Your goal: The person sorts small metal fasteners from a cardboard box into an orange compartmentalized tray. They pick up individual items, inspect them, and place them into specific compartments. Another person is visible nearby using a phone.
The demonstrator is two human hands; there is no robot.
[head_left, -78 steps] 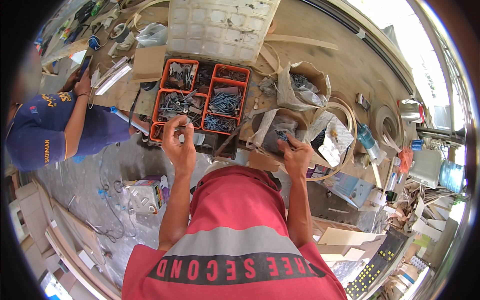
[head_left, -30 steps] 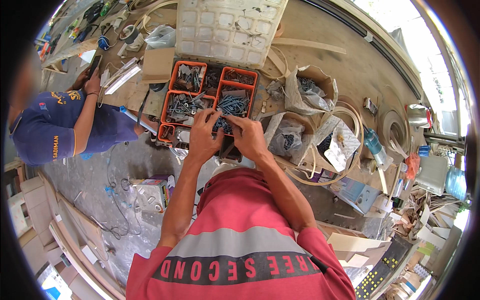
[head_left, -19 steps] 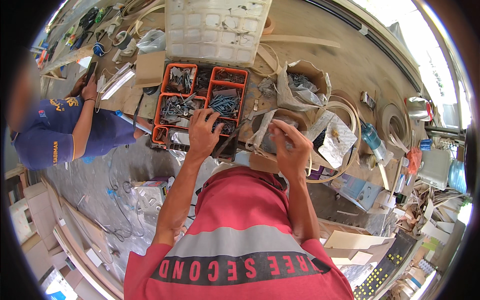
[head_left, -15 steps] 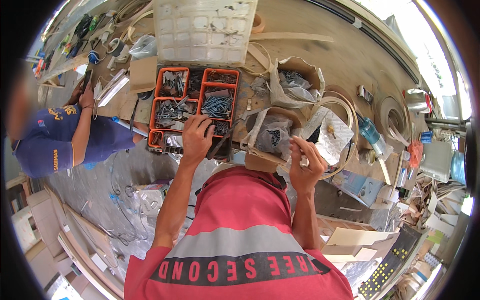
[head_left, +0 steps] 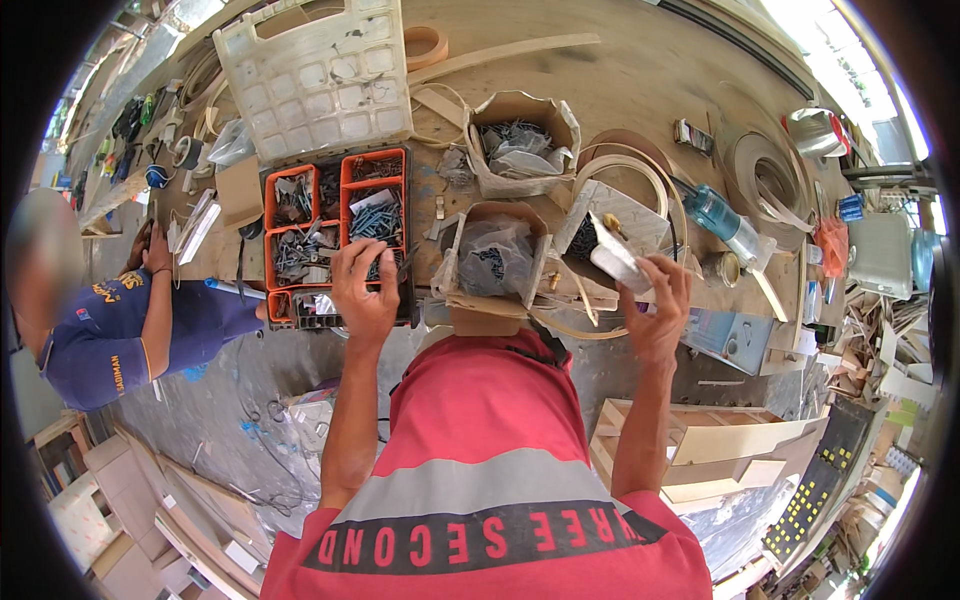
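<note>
My left hand (head_left: 364, 290) hovers at the right front of a parts organizer (head_left: 410, 190) with orange bins. Its fingers are loosely bent, the thumb apart, and I make out nothing in them. Blue screws (head_left: 375, 218) fill a bin just beyond the fingertips. My right hand (head_left: 658, 305) pinches the whitish lid flap (head_left: 617, 258) of a small box, tilted up. Dark screws (head_left: 583, 240) show inside that box. Between my hands stands an open carton (head_left: 541, 262) lined with a clear plastic bag holding dark screws.
Behind is another open carton (head_left: 572, 140) of screws. The organizer's translucent lid (head_left: 310, 75) stands raised. Coiled edge strips (head_left: 765, 180) and a teal power tool (head_left: 720, 215) lie on the right of the workbench (head_left: 640, 90). A co-worker (head_left: 130, 310) stands at the left, a phone-like object in hand.
The view has swung right, so the bench things sit further left. My right hand has moved right and taken the small box's flap, lifting it. My left hand stays by the organizer.
</note>
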